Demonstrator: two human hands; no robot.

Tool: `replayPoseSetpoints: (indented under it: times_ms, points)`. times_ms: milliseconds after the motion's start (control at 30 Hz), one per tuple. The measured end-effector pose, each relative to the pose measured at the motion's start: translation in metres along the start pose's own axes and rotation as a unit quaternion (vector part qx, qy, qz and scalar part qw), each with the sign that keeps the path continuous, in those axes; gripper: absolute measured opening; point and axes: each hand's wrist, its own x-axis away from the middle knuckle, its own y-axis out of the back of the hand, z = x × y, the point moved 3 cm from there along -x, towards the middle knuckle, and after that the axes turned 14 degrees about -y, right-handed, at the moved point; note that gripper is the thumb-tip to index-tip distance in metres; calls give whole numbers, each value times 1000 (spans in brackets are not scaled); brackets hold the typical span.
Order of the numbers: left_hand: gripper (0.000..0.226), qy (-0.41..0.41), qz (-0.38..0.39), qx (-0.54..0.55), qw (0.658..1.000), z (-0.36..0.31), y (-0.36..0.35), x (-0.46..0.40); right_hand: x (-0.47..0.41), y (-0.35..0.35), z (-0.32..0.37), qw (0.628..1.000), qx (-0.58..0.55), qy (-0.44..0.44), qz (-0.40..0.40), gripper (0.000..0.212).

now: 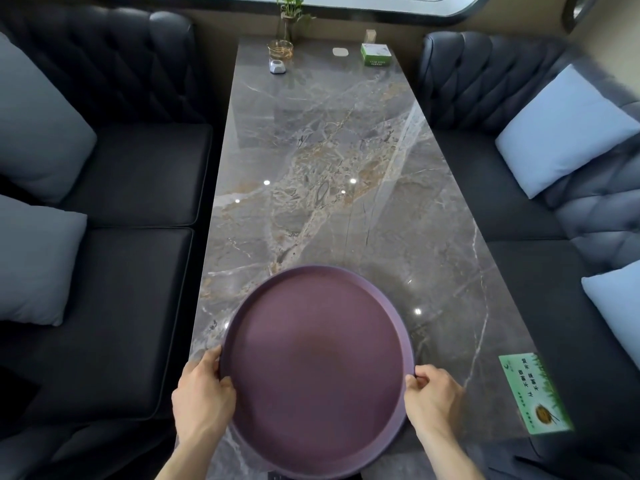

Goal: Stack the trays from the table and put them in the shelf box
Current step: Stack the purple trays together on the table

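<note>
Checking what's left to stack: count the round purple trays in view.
1. The purple tray sits at the near end of the marble table, gripped by the left hand and right hand. Others could be nested beneath.

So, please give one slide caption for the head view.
Both hands, left hand and right hand, grip a round purple tray above the marble table.

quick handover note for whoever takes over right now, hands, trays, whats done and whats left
Left hand: gripping the left rim of the round purple tray.
Right hand: gripping the tray's right rim.
Tray: at the near end of the marble table; whether it is one tray or a stack, lifted or resting, cannot be told.
Done: no other trays remain on the table; only small items at the far end and a green card at the near right.
Left: carry the tray to the shelf box, which is not in view.
</note>
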Motion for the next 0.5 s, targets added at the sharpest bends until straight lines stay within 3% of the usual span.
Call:
replayPoseSetpoints:
  times_ms: [500]
  points:
    - [56,-13,-8,-11,1000,4,-1,-4,2,-6,-2,1000,13,12,-23,5]
